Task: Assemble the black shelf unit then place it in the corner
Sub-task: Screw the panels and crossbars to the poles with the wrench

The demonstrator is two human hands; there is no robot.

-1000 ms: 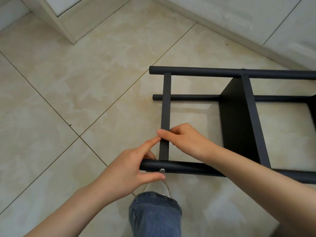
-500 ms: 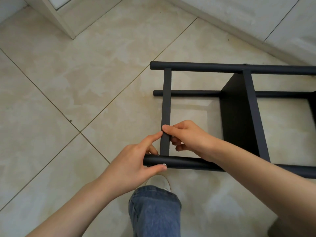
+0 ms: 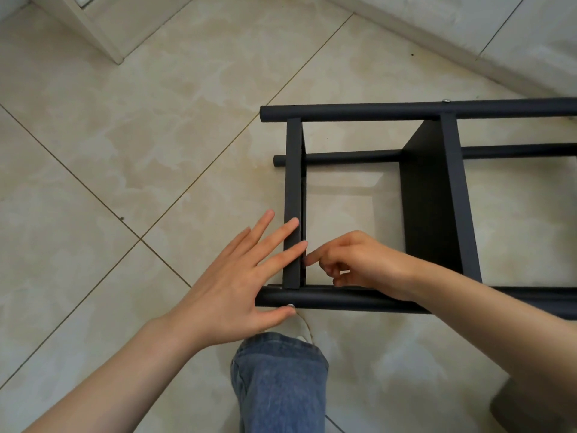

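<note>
Black shelf unit (image 3: 437,198) lies on its side on the tiled floor (image 3: 125,151), near the wall's skirting (image 3: 468,42) at the floor's far right edge, same spot as a second ago; not yet stood up or in the corner. End board (image 3: 293,182) sits between the far pole (image 3: 406,110) and the near pole (image 3: 343,300).

Change: both hands have let go. The left hand (image 3: 231,285) has dropped the near pole and is now flat and spread, fingertips resting on the end board's edge, thumb tip just beside the screw (image 3: 291,305). The right hand (image 3: 359,260) has stopped pinching the board; index finger out to its inner face, other fingers curled under, holding nothing. My read: board is seated and the joint is being checked; the screw's tightness I cannot tell.

Containers: none as such; the bay between the end board and the middle panel (image 3: 431,198) holds nothing, bare floor shows through.
</note>
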